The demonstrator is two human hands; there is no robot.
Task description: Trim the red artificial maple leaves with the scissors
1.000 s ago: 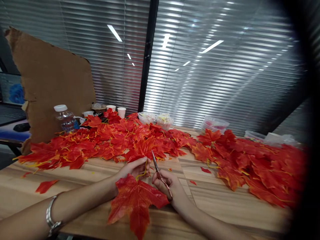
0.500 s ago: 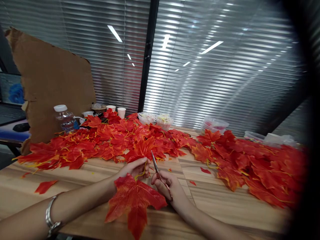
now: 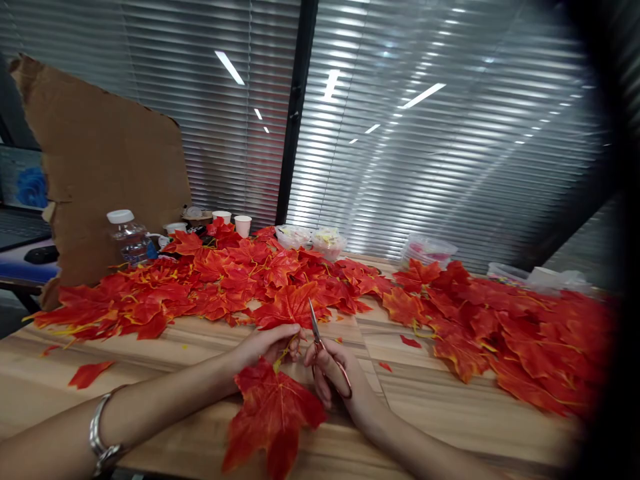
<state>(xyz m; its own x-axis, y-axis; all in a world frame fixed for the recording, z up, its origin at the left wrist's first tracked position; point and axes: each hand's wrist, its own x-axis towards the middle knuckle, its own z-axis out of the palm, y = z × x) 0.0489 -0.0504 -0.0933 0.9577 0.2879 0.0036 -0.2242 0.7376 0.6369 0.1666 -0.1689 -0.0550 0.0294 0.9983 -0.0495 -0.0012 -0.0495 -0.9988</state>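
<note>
My left hand (image 3: 280, 343) is closed on the thin yellow-green stem of a red maple leaf (image 3: 275, 417), which hangs below the fingers near the table's front edge. A second red leaf (image 3: 287, 307) rises just above the same fingers. In my right hand (image 3: 333, 373) is a pair of scissors (image 3: 317, 330) with copper-coloured handles, the blades together and pointing up, close to the right of my left hand. A silver bracelet (image 3: 97, 433) circles my left wrist.
Red leaves (image 3: 165, 290) lie heaped across the table (image 3: 440, 417), with another heap (image 3: 515, 333) at the right. Behind stand a bottle (image 3: 129, 240), paper cups (image 3: 243, 225) and plastic tubs (image 3: 329, 243). A cardboard sheet (image 3: 110, 160) stands at the left, near a laptop (image 3: 23, 193).
Both hands have shifted slightly to the right and down. The hanging leaf has swung and turned a little, and the scissors stand more upright.
</note>
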